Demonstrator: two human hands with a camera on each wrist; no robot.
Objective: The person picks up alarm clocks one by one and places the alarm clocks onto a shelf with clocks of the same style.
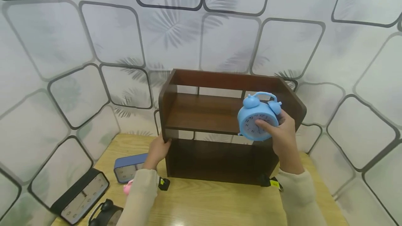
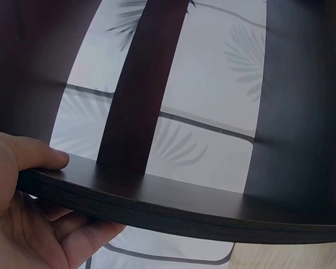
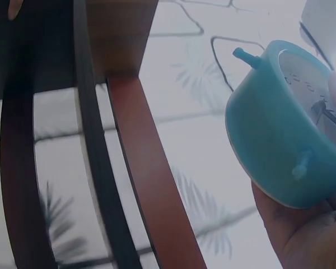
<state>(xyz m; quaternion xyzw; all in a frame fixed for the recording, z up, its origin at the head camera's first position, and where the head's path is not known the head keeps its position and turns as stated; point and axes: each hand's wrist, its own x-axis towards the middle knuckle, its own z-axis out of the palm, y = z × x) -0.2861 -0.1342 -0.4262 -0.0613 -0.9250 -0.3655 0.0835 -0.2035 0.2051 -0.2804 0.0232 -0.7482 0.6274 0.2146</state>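
Observation:
A light blue twin-bell alarm clock [image 1: 255, 119] is held up in front of the right part of a dark brown wooden shelf [image 1: 207, 112]. My right hand [image 1: 284, 133] grips it from the right, the thumb across its dial. In the right wrist view the blue clock [image 3: 285, 129] shows its side and two small feet. My left hand [image 1: 158, 151] grips the shelf's left side panel. In the left wrist view the thumb of the left hand [image 2: 39, 196] lies on the inner face of the panel [image 2: 173, 196], with the fingers round the outer face.
Left of the shelf on the wooden table [image 1: 201, 201] stand a blue box-shaped clock [image 1: 125, 168], a black box-shaped clock [image 1: 83, 196] and a black twin-bell clock [image 1: 108, 213]. A small pink object [image 1: 127, 187] is partly hidden by the left sleeve. Patterned cloth [image 1: 201, 37] hangs behind.

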